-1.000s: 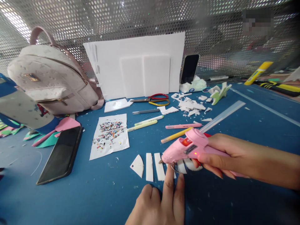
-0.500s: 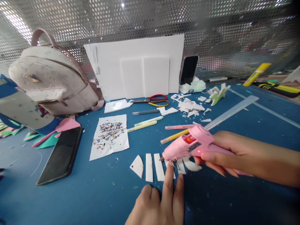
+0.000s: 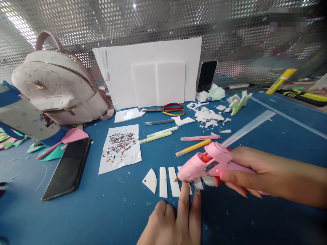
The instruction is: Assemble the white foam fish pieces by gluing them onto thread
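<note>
In my right hand (image 3: 245, 170) is a pink hot glue gun (image 3: 196, 165), its small light lit and a long clear glue stick (image 3: 250, 127) jutting from the back. Its nozzle points down left, at the right edge of a white foam strip (image 3: 174, 182). My left hand (image 3: 176, 221) rests on the table with index and middle fingers stretched out over the white pieces, the other fingers curled. Further left lie another foam strip (image 3: 163, 182) and a fan-shaped foam piece (image 3: 150, 181) with a dark dot. The gun and fingers partly hide more white pieces to the right.
Behind lie markers (image 3: 192, 148), scissors (image 3: 166, 109) and foam scraps (image 3: 208, 115). A paper with tiny coloured bits (image 3: 104, 165) and a phone (image 3: 66, 170) are to the left. A backpack (image 3: 58, 85) and a white board (image 3: 114, 78) stand at the back.
The glue gun in my right hand has dipped slightly, its nozzle moving lower along the strip. My left hand has stayed almost in place.
</note>
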Motion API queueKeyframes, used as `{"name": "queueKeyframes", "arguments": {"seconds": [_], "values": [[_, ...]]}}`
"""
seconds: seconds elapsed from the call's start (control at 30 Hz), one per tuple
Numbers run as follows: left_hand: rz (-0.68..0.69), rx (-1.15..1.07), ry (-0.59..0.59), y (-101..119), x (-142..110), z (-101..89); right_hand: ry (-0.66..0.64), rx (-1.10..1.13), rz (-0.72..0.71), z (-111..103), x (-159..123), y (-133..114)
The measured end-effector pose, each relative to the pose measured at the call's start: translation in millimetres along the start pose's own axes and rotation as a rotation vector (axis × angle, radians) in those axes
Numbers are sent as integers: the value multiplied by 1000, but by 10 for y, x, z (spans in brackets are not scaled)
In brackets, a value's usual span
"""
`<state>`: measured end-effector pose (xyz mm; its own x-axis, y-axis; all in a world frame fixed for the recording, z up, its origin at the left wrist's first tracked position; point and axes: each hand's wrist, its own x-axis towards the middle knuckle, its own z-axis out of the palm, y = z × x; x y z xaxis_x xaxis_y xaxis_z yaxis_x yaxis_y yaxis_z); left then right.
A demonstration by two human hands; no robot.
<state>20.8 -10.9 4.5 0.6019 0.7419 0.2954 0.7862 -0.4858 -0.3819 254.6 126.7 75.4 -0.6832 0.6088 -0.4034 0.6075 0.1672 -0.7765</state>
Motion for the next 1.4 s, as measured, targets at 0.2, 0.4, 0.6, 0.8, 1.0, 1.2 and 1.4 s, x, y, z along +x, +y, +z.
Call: {"name": "queueKeyframes", "arguments": {"seconds": [0.2, 0.4, 0.6, 0.8, 1.0, 1.2, 1.4], "values": [[-2, -4, 1, 6, -9, 10, -30, 8, 16, 45, 16, -2], [-11, -8, -5, 11, -7, 1, -30, 3, 4, 36, 53, -16], [5, -9, -9, -6, 9, -14, 34, 40, 32, 37, 18, -129], [-8, -26, -47, -10, 10, -43, 41, -3, 5, 6, -8, -14], [-1, -27, -115, -12, 6, -100, 29, -10, -7, -4, -33, 41], [-25, -28, -89, 14, 8, -88, -8, 3, 31, 14, -27, 23], [-28, -56, -90, 23, 11, -82, 1, 13, 63, 46, -16, 53]]}}
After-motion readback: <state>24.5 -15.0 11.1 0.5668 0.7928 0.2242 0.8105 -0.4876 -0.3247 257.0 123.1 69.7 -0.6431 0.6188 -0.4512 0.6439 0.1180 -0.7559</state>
